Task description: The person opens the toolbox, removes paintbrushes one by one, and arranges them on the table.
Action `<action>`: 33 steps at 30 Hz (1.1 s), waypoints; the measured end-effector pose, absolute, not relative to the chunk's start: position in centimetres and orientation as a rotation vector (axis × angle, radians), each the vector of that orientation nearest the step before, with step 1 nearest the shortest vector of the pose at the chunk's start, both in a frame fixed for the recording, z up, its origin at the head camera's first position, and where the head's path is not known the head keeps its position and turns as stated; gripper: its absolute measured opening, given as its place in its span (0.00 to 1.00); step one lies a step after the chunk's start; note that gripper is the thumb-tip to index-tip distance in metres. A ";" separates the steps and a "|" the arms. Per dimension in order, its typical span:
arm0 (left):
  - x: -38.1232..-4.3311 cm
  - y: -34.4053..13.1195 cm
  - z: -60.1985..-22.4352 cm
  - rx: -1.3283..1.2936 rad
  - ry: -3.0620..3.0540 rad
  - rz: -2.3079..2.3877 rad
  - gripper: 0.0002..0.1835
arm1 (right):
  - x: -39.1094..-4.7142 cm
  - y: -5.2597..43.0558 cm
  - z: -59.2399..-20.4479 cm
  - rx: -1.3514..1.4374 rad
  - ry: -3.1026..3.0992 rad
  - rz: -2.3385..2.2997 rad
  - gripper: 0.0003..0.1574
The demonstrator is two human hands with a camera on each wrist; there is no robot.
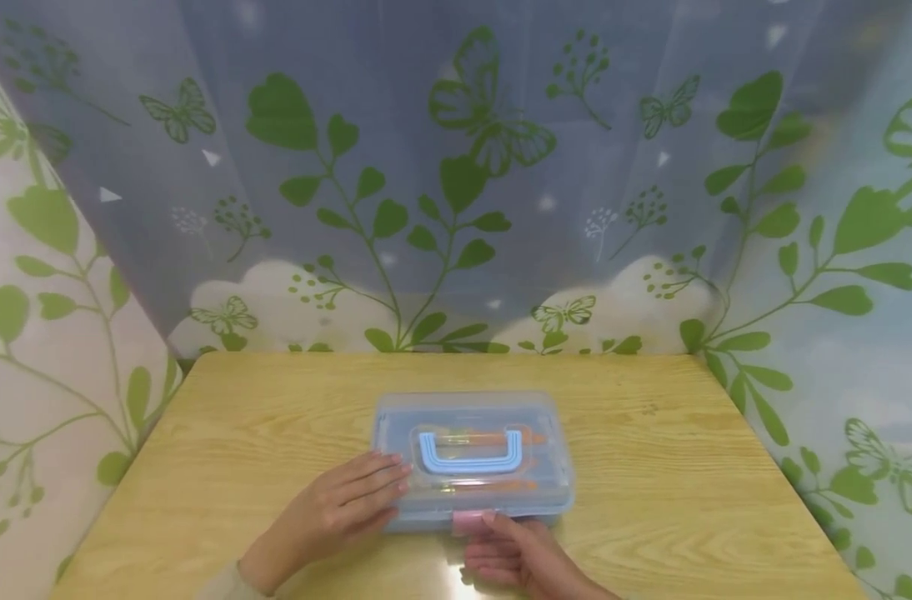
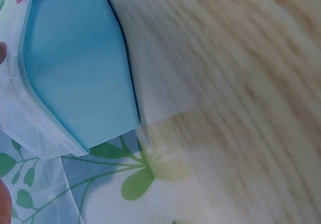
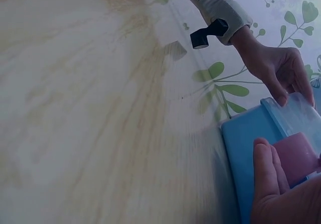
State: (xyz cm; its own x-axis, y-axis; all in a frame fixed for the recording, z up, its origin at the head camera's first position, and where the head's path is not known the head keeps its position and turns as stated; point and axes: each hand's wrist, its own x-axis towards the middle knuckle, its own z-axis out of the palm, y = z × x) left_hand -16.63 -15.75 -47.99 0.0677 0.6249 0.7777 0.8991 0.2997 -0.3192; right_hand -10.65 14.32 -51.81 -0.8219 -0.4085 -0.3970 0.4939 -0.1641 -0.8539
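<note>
A blue storage box [image 2: 75,68] with a clear lid [image 1: 396,412] lies closed on the table. Through the lid show slim orange and yellow items [image 1: 493,486]. A blue handle [image 1: 471,465] lies on top. My left hand [image 1: 343,504] rests at the lid's left edge, fingers fairly straight and side by side; the right wrist view shows its thumb [image 3: 278,96] at the lid's front corner. My right hand [image 1: 527,554] is at the pink latch [image 1: 468,522] on the front, thumb on the latch and fingers bent below it.
The wood-grain table [image 1: 673,467] extends around the box on all sides. A curtain [image 1: 396,167] printed with leaves and butterflies hangs behind it, with similar cloth at both sides. A dark wrist camera [image 3: 208,34] is strapped to the left sleeve [image 3: 220,10].
</note>
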 end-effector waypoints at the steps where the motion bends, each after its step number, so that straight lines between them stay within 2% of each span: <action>1: -16.7 -15.7 -47.9 -1.415 -1.640 -0.377 0.14 | -10.7 14.4 -51.8 0.099 1.527 -2.027 0.34; 10: -17.0 -15.5 -47.9 -1.413 -1.619 -0.416 0.13 | -10.7 14.5 -51.6 0.031 1.516 -2.018 0.29; 33: -16.6 -15.2 -49.3 -1.376 -1.719 -0.517 0.14 | -10.5 15.7 -51.5 -0.085 1.506 -1.958 0.31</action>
